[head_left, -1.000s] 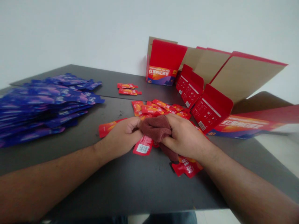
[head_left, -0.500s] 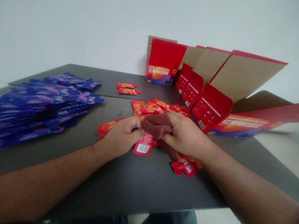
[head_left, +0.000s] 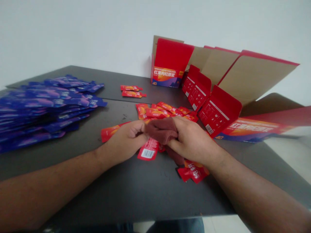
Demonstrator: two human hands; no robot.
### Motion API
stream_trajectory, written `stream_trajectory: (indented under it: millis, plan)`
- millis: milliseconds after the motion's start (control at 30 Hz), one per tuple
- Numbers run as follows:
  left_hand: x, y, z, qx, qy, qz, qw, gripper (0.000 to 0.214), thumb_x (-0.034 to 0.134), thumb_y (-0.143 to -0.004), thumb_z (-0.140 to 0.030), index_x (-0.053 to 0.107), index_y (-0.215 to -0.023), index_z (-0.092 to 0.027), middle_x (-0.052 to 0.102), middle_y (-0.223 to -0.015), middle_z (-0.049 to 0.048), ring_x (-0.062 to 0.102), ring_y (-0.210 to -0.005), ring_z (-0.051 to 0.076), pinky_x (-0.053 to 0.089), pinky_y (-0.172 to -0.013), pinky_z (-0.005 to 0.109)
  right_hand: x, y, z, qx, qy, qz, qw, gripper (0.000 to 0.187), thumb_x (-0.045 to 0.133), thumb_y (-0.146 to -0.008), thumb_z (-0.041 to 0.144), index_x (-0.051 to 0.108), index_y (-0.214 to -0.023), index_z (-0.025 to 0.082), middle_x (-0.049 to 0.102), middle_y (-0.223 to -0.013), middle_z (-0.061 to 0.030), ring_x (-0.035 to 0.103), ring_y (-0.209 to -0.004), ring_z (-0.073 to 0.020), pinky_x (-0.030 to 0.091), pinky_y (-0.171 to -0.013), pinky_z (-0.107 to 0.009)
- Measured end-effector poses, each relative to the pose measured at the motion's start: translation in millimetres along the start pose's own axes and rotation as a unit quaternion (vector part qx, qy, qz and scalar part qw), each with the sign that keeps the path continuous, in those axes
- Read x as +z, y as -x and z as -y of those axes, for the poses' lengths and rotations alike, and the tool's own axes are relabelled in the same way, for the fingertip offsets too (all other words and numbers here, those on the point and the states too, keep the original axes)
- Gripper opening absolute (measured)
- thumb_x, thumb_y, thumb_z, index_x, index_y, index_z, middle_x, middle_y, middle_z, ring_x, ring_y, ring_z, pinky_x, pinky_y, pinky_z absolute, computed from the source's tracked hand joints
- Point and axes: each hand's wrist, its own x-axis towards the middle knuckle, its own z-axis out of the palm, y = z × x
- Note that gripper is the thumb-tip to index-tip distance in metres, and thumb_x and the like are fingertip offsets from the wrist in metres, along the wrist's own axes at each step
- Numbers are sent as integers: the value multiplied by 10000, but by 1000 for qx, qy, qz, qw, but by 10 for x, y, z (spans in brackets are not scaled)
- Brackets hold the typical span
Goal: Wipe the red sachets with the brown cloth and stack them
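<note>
A brown cloth (head_left: 161,129) is bunched up between my two hands above the table. My right hand (head_left: 191,137) is closed around its right side, and a fold hangs below. Thumb and fingers of my left hand (head_left: 128,139) pinch at the cloth's left edge; whether a sachet is inside the folds is hidden. Beneath and behind the cloth lie several red-orange sachets (head_left: 155,113). One with a barcode (head_left: 148,150) pokes out under the left fingers. Another sachet (head_left: 110,132) shows behind my left hand, and more red sachets (head_left: 194,171) lie under my right wrist.
A large heap of blue-purple sachets (head_left: 48,106) covers the table's left side. Two red sachets (head_left: 133,94) lie side by side farther back. Open red cartons stand along the right: a far carton (head_left: 167,77) and a near carton (head_left: 252,129), with raised flaps.
The view has shifted very slightly. Both hands keep the same hold at the cloth, and the sachets and cartons stay in place.
</note>
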Motion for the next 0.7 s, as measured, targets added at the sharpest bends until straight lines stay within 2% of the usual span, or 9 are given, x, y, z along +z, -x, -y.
stream_trajectory:
  millis: [67,233,367,500,700]
  plan:
    - [-1,-3,8,-2,-4,-4,1000,168,670,-928,-326,672,-807,-209,728,-765,-2,632,-705,174,496,-663,291,3,-3,-7,8,3,-20,1000,276,678,-898,253,700,-1167,194,763,-1156,-112,702,-1057,-283,527,-929,-420]
    - [0,-9,39,-5,27,27,999,139,695,-944,-335,738,-921,-205,797,-935,28,707,-860,208,553,-754,312,-10,3,7,-11,-3,28,1000,191,678,-896,244,688,-1079,193,759,-1104,-100,687,-950,-252,513,-830,-388]
    - [2,-3,46,-7,-6,-1,1000,172,674,-954,-346,706,-856,-208,759,-850,22,670,-789,200,531,-723,316,0,4,9,-4,-5,1,1000,257,681,-891,237,700,-1143,194,764,-1111,-97,694,-988,-261,520,-872,-398]
    - [-1,2,6,-5,6,14,1000,137,699,-926,-339,727,-879,-214,784,-886,22,682,-809,203,528,-717,309,16,5,-1,-15,-2,29,999,211,691,-893,254,706,-1094,188,771,-1114,-108,701,-964,-265,524,-830,-392]
    - [0,-18,22,8,-7,-15,1000,159,622,-904,-296,607,-764,-223,643,-689,-24,582,-649,160,459,-638,292,-49,-68,-82,35,-18,-57,998,403,669,-917,213,744,-1313,237,807,-1194,-78,745,-1050,-272,534,-883,-395]
